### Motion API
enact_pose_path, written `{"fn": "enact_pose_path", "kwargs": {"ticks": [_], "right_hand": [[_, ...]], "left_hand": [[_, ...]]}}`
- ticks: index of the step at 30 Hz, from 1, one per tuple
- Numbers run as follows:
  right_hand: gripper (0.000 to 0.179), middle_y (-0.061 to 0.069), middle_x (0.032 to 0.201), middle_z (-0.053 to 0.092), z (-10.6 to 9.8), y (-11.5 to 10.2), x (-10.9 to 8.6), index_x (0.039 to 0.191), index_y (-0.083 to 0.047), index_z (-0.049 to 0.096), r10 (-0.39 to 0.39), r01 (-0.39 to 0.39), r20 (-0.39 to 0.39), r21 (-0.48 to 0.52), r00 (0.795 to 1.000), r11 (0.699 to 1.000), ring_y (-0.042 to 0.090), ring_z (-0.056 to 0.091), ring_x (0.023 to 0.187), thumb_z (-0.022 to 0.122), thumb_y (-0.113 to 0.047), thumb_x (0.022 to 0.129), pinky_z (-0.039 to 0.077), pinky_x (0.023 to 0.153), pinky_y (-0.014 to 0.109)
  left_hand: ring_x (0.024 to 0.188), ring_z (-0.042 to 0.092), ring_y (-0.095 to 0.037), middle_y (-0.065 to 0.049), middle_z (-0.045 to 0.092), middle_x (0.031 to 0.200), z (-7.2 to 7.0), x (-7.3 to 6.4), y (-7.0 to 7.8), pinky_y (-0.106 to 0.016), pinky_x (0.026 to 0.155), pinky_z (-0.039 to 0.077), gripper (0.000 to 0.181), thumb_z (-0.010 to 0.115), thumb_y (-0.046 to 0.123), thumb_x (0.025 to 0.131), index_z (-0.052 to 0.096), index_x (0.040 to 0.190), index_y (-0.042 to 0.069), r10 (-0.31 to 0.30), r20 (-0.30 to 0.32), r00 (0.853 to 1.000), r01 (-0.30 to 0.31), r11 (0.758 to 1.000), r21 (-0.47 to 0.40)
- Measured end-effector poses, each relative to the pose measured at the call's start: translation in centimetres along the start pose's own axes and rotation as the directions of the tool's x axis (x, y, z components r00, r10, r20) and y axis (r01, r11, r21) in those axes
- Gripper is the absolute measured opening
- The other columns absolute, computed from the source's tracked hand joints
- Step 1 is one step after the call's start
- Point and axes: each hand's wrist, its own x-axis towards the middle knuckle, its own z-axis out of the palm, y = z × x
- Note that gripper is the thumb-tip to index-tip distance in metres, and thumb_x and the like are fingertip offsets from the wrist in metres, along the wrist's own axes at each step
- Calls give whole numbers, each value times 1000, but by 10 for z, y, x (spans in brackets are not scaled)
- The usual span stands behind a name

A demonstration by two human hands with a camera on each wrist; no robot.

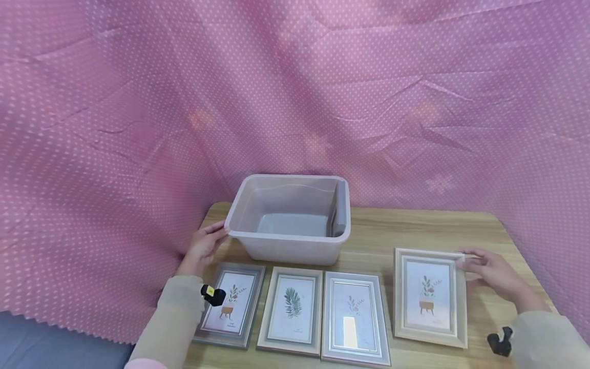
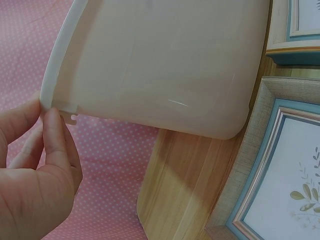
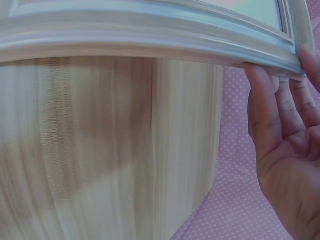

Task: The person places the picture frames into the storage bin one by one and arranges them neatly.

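Observation:
My left hand (image 1: 205, 246) pinches the left rim of a pale plastic bin (image 1: 288, 248) between thumb and fingers, as the left wrist view also shows. Inside the bin, a grey picture frame (image 1: 341, 207) stands on edge along the right wall. At the right, my right hand (image 1: 490, 271) grips the upper right corner of a cream picture frame (image 1: 456, 307) with a potted-plant print. In the right wrist view this frame (image 3: 150, 35) is raised over the wooden tabletop, thumb on its face and fingers at its edge.
In front of the bin lie a grey-brown frame (image 1: 253, 310), a cream frame with a green leaf print (image 1: 292, 310) and a silvery frame (image 1: 380, 312) reflecting light. They rest on a wooden table (image 1: 415, 225) with rounded corners. Pink dotted cloth (image 1: 295, 92) hangs behind and at both sides.

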Motion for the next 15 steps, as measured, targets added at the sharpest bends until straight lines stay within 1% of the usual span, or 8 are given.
{"fn": "enact_pose_path", "kwargs": {"ticks": [2,5,8,13,15], "right_hand": [[64,33,120,53,-2,-3,1,139,16,24,-10,10,0,-13,1000,1000,8,63,90,55,-22,98,59,75,41],[64,38,125,47,-4,-7,3,139,16,23,-20,20,-6,-46,1000,999,2,60,90,53,-24,100,59,76,40],[64,41,129,41,-7,-13,4,139,16,24,-29,28,-12,-91,1000,995,-1,58,90,51,-26,100,58,77,38],[65,41,131,40,-12,-23,7,138,17,25,-32,27,-31,-156,999,987,7,62,88,51,-29,100,58,78,38],[63,39,128,44,-14,-27,9,137,17,28,-49,41,-48,-165,998,985,6,63,87,52,-27,100,58,77,38]], "left_hand": [[92,63,-7,-22,46,137,0,0,0,-25,94,48,48,59,-4,92,44,136,-6,0,-6,1000,0,1000,2],[92,62,-7,-21,46,136,0,1,-1,-29,100,43,48,59,-4,92,43,137,-6,-5,-2,1000,5,1000,1],[92,62,-7,-18,51,131,0,2,-1,-32,102,41,48,59,-4,91,44,136,-6,-8,-9,1000,8,1000,-11],[92,63,-7,-12,58,121,0,2,-1,-27,97,45,49,61,-4,90,43,136,-7,-3,-9,1000,3,1000,-27],[92,63,-7,-12,58,120,1,2,-1,-24,94,47,50,61,-4,90,42,136,-8,0,-7,1000,-1,999,-35]]}}
